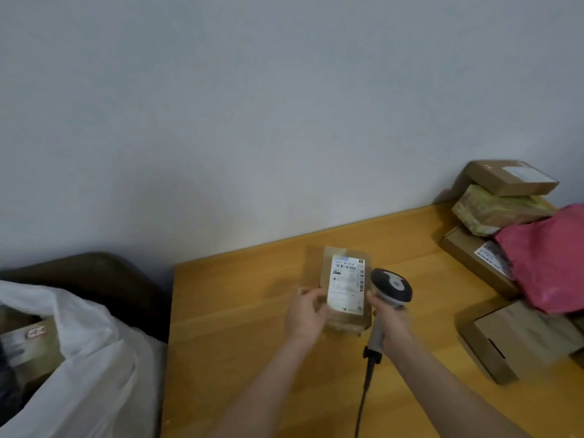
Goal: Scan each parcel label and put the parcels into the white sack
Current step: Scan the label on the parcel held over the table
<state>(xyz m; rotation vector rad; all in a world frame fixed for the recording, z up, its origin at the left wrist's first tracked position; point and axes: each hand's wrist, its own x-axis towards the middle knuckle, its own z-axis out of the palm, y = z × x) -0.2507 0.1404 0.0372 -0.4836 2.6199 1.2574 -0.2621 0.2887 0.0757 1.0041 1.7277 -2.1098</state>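
The parcel [346, 322] is held at its left edge by the curled fingers of the left hand [305, 314], just right of centre in the lower frame, low over the counter [252, 358], with its label [347, 284] facing up. The handle of the scanner [392, 287] is gripped by the right hand [390, 324], just beside the parcel's right edge. For a clean read, the scanner head is probably best tipped toward the barcode at the label's top while the parcel is kept steady. The white sack [94, 358] is waiting at lower left; more parcels [505, 197] are stacked at the right edge.
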